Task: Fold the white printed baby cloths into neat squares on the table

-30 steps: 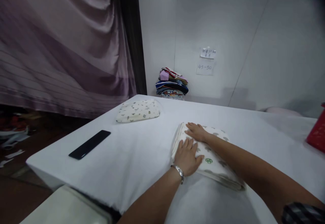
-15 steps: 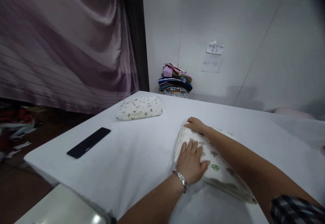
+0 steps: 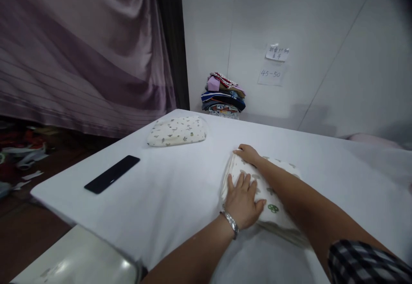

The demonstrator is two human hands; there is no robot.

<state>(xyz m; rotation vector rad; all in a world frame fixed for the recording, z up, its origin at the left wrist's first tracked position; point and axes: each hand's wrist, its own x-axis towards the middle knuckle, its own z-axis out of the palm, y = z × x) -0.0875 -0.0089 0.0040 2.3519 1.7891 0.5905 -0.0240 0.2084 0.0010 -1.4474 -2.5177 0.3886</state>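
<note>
A folded white cloth with grey-brown prints and one green mushroom-like print lies on the white-covered table, its layers showing along the left and near edges. My left hand, a silver bracelet at the wrist, rests flat on its near left part with fingers spread. Farther off, my right hand curls its fingers over the far left corner of the cloth and grips it. The right forearm crosses above the cloth and hides part of it.
A second folded cloth with small prints lies at the table's far left. Nearer is a flat black slab. Folded fabrics are piled beyond the far edge, against the wall. A pale glossy surface stands at the lower left.
The view has tipped slightly, so the table sits higher in it. The cloth's near right end has drawn in a little towards my hands. Both hands keep nearly the same places on it.
</note>
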